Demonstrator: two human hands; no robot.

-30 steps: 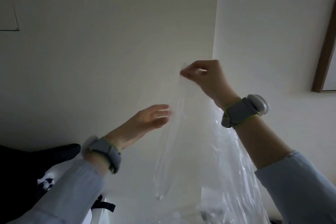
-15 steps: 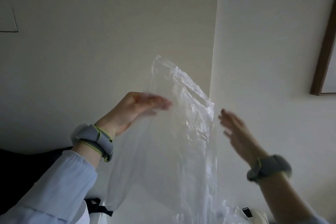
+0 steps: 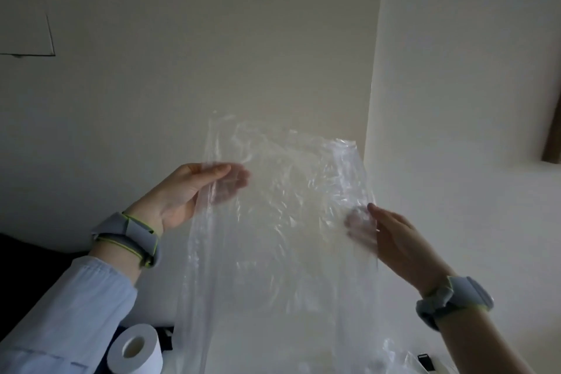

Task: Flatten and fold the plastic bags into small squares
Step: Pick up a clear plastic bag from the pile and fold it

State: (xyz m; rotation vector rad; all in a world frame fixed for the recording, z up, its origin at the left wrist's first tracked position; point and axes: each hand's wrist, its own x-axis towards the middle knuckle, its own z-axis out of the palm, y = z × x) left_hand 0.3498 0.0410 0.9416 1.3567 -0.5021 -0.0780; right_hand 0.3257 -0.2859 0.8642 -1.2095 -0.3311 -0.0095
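Two hands hold one clear plastic bag (image 3: 282, 215) up in the air in front of a pale wall (image 3: 212, 39), the sheet spread wide between them and hanging down toward the bottom of the view. On the bag's left edge, the left hand (image 3: 188, 191) has its thumb on the near side and its fingers (image 3: 230, 182) behind the film, seen blurred through it, so the edge is pinched between them. On the right edge, the right hand (image 3: 391, 237) reaches in with fingers (image 3: 359, 222) nearly straight and lying against the plastic, their tips showing hazily through the sheet; whether they clamp it cannot be told. Each wrist carries a grey band with a yellow-green trim, the left (image 3: 130, 237) and the right (image 3: 452, 300), and a light blue sleeve (image 3: 76, 313) covers the left forearm. Below the left arm stands a white roll of paper (image 3: 136, 349), just beside the bag's lower left edge. More crumpled clear plastic (image 3: 394, 355) lies at the lower right, partly behind the hanging sheet
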